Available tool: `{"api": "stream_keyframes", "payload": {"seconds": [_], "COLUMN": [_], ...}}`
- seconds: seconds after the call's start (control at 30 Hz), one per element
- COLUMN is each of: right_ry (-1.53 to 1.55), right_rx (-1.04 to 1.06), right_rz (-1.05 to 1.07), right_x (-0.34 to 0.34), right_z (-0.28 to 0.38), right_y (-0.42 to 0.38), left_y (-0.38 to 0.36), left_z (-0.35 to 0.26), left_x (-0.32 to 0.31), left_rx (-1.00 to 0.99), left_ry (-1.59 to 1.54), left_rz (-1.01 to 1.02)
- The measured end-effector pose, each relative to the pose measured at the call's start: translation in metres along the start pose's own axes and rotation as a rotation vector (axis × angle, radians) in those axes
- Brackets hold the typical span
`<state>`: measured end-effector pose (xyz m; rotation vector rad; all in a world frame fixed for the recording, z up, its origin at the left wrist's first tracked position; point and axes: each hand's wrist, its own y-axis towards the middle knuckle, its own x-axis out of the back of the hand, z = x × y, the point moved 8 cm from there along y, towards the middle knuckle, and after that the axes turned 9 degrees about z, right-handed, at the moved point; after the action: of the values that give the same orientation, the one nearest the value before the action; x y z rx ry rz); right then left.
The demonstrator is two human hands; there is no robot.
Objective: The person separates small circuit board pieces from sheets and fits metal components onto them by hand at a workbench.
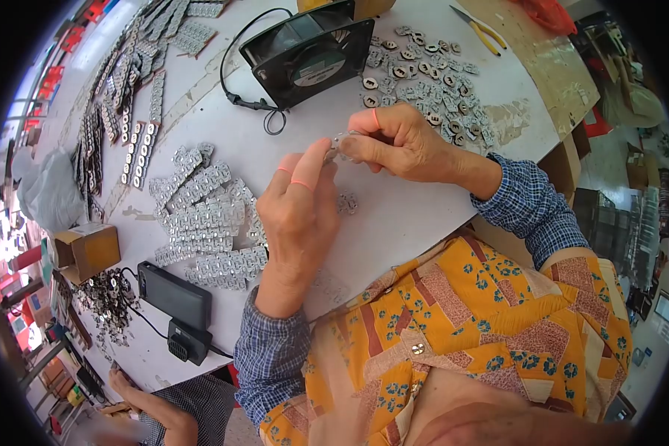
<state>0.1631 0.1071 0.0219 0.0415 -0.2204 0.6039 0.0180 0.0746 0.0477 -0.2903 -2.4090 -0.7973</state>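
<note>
My left hand (pixel 299 212) is closed, its fingertips pinching one side of a small silvery metal part (pixel 338 139). From the other side, the thumb and forefinger of my right hand (pixel 405 145) pinch the same part. Fingers cover most of it, so its exact kind is hidden. Pinkish bands circle fingers on both hands. Just right of my left hand lies a small loose metal piece (pixel 348 203). Stacked strips of linked metal pieces (pixel 208 223) lie to the left of that hand. Beyond my right hand, many loose metal parts (pixel 427 78) are scattered on the table.
A black fan (pixel 308 63) with a cable stands at the back. Yellow-handled pliers (pixel 487 33) lie at back right. On the left are darker strips (pixel 119 97), a cardboard box (pixel 85 249) and a black device (pixel 175 293). Another person's arm (pixel 160 409) is at lower left.
</note>
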Motion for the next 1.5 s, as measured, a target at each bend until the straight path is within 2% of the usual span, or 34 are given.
{"api": "stream_keyframes", "payload": {"seconds": [0.1, 0.23, 0.3, 0.4, 0.43, 0.5, 0.6, 0.7, 0.9, 1.0, 1.1, 1.2, 1.3, 1.4, 1.5], "right_ry": [0.073, 0.082, 0.078, 0.084, 0.074, 0.05, -0.094, -0.705, -0.892, -0.607, -0.565, -0.701, -0.286, -0.248, -0.238], "right_rx": [-0.099, -0.054, -0.019, -0.071, -0.072, -0.074, -0.036, 0.108, 0.188, 0.182, 0.272, 0.122, 0.208, 0.181, 0.185], "right_rz": [-0.017, 0.003, -0.06, -0.067, -0.13, -0.26, -0.193, -0.141, -0.115, 0.024, -0.045, -0.109, -0.027, 0.169, 0.22], "right_x": [0.001, -0.002, 0.0, 0.004, 0.011, 0.028, 0.038, 0.034, 0.027, 0.021, 0.023, 0.036, 0.027, 0.012, 0.005], "right_z": [-0.002, 0.002, -0.006, -0.004, -0.003, -0.003, -0.011, 0.005, 0.018, 0.02, 0.018, 0.015, 0.021, 0.024, 0.019], "right_y": [-0.002, -0.002, -0.002, -0.005, -0.005, -0.001, 0.001, -0.001, -0.005, -0.004, -0.005, -0.004, -0.007, -0.007, -0.006], "left_y": [0.001, 0.0, -0.001, -0.001, -0.001, -0.002, 0.0, 0.003, 0.004, 0.007, 0.005, 0.002, -0.003, -0.007, -0.005], "left_z": [0.0, 0.0, -0.003, -0.008, -0.01, -0.014, -0.004, 0.006, 0.008, 0.005, 0.006, 0.011, 0.024, 0.021, 0.018], "left_x": [0.002, 0.003, 0.002, -0.001, -0.003, -0.009, -0.003, 0.007, -0.001, -0.007, -0.014, -0.015, -0.018, -0.02, -0.018], "left_rx": [0.024, 0.052, -0.013, -0.116, -0.15, -0.096, -0.013, 0.103, 0.06, 0.008, 0.089, 0.154, 0.224, 0.376, 0.357], "left_ry": [-0.016, -0.025, 0.0, 0.006, 0.001, -0.013, -0.064, -0.181, -0.192, -0.249, -0.27, -0.23, -0.454, -0.632, -0.63], "left_rz": [-0.019, -0.007, -0.007, 0.046, 0.075, 0.101, 0.065, 0.071, 0.057, 0.062, 0.175, 0.189, 0.141, 0.24, 0.295]}}
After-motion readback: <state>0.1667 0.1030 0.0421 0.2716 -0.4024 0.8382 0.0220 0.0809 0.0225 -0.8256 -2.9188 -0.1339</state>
